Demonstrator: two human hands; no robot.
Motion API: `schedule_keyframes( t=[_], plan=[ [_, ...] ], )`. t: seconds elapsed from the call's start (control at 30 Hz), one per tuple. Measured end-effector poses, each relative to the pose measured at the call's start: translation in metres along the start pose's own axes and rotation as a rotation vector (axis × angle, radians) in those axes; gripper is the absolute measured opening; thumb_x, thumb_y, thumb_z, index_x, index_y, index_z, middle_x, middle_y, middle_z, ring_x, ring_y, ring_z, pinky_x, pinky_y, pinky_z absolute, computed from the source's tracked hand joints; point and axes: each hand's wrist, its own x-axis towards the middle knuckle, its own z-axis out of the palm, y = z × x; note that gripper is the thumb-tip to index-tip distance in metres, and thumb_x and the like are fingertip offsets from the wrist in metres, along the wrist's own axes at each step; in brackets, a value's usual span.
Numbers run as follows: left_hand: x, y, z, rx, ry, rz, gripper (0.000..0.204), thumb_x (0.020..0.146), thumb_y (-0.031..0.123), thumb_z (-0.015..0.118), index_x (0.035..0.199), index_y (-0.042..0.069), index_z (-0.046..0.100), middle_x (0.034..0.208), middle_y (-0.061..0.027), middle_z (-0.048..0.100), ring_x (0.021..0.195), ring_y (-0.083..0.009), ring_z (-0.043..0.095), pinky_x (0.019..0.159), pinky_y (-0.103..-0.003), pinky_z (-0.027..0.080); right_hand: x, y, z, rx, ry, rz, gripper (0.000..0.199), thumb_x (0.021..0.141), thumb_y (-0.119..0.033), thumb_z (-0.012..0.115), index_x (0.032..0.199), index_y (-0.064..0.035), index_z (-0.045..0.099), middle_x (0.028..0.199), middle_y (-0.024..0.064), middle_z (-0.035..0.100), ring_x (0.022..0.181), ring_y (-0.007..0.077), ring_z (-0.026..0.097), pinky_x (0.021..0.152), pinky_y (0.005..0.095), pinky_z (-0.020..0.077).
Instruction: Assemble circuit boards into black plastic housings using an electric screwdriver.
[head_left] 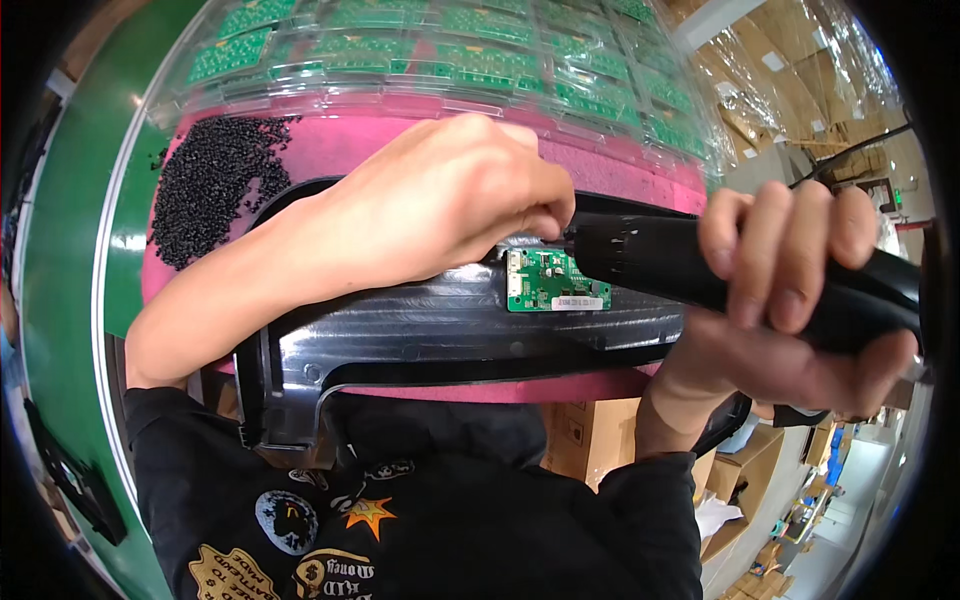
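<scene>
A green circuit board [558, 280] with white connectors and a pale label lies on a long black plastic housing [440, 330]. My right hand [785, 280] wraps round a black power screwdriver [650, 255], held nearly level with its front end pointing left over the board's right part. At that front end, the fingers of my left hand [490, 185] are pinched together, just above the board's upper edge. What they hold, if anything, is hidden behind the fingers. The screwdriver's tip is hard to see there.
A heap of small black screws [215, 185] lies on the pink mat [330, 140], left of the housing. Behind the mat stand clear plastic trays [420, 95] with several green circuit boards. Cardboard boxes [590, 440] are below the table edge, and wrapped cartons [790, 80] stand at far right.
</scene>
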Motion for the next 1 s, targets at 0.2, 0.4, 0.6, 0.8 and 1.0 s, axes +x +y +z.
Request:
schedule_keyframes(
  t=[0.2, 0.4, 0.6, 0.8, 1.0],
  plan=[
    [0.001, -0.002, -0.001, 0.031, 0.072, -0.109, 0.017, 0.078, -0.002, 0.07, 0.094, -0.002, 0.065, 0.078, -0.0142, 0.067, 0.074, -0.0298, 0.065, 0.065, -0.037, 0.051, -0.004, 0.025, -0.002, -0.085, 0.081, 0.096, 0.057, 0.086, -0.061, 0.057, 0.097, -0.005, 0.051, 0.062, -0.0007, 0.049, 0.047, 0.0106, 0.042, 0.052, 0.0274, 0.0346],
    [-0.001, -0.003, -0.002, 0.038, 0.052, -0.211, 0.013, 0.082, 0.002, 0.069, 0.093, -0.002, 0.063, 0.074, -0.0153, 0.064, 0.071, -0.0326, 0.065, 0.064, -0.039, 0.05, -0.005, 0.034, -0.001, -0.128, 0.083, 0.188, 0.058, 0.087, -0.061, 0.054, 0.096, -0.0045, 0.05, 0.06, -0.0002, 0.048, 0.047, 0.0117, 0.041, 0.053, 0.0288, 0.0352],
    [-0.001, 0.0, -0.003, 0.173, -0.007, -0.288, 0.015, 0.089, 0.013, 0.064, 0.088, -0.002, 0.062, 0.072, -0.0192, 0.06, 0.07, -0.0384, 0.061, 0.061, -0.043, 0.046, -0.005, 0.04, 0.003, -0.182, 0.075, 0.196, 0.056, 0.086, -0.061, 0.056, 0.093, -0.0059, 0.048, 0.061, -0.0006, 0.047, 0.048, 0.0113, 0.041, 0.053, 0.0283, 0.0352],
    [0.0, 0.002, 0.0, 0.179, 0.047, -0.337, 0.021, 0.092, 0.017, 0.061, 0.085, -0.002, 0.055, 0.074, -0.021, 0.059, 0.078, -0.0426, 0.059, 0.065, -0.048, 0.045, -0.007, 0.046, 0.009, -0.203, 0.093, 0.203, 0.055, 0.087, -0.059, 0.056, 0.095, -0.0059, 0.049, 0.061, -0.0017, 0.046, 0.049, 0.0105, 0.041, 0.053, 0.0278, 0.035],
    [-0.002, 0.002, 0.0, 0.145, -0.014, -0.331, 0.015, 0.091, 0.012, 0.059, 0.089, -0.002, 0.053, 0.084, -0.0191, 0.063, 0.088, -0.0417, 0.06, 0.073, -0.047, 0.047, 0.004, 0.051, 0.001, -0.256, -0.023, 0.2, 0.049, 0.089, -0.053, 0.056, 0.098, -0.0044, 0.051, 0.061, -0.0016, 0.045, 0.048, 0.0099, 0.04, 0.054, 0.0269, 0.0351]
  ],
)
